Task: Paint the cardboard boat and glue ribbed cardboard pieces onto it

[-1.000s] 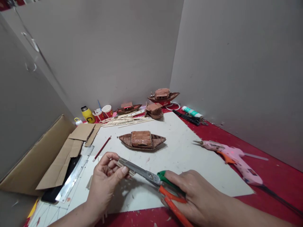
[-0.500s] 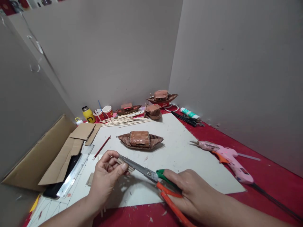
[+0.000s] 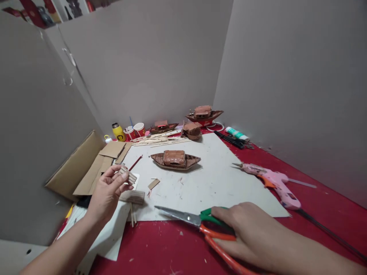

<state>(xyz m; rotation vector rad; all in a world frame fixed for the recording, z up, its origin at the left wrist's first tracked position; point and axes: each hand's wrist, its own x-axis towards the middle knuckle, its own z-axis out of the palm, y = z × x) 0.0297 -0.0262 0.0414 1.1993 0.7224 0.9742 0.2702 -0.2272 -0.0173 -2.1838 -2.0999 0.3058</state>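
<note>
My left hand (image 3: 110, 189) pinches a small ridged piece of wooden sticks (image 3: 129, 175) between thumb and fingers, raised over the left part of the white board (image 3: 212, 183). In my right hand (image 3: 243, 225) are scissors (image 3: 192, 219) with green and orange handles; their blades look closed and point left, low over the board's front edge. A brown model boat (image 3: 175, 159) with a rounded cabin roof sits mid-board. Beneath and right of my left hand lie a ridged wooden strip (image 3: 133, 197), a small cardboard piece (image 3: 154, 184) and short sticks (image 3: 132, 215).
A pink glue gun (image 3: 275, 181) lies on the red table (image 3: 155, 248) at right. Cardboard sheets (image 3: 91, 168) and a red pencil (image 3: 135, 163) are at left. Thin sticks (image 3: 163, 139), paper cups (image 3: 139, 130), a yellow bottle (image 3: 118, 131) and more model boats (image 3: 203, 114) stand behind.
My hands have moved apart: the left went left and up with the stick piece, the scissors came away from it, lower and to the right. The small cardboard piece is now uncovered.
</note>
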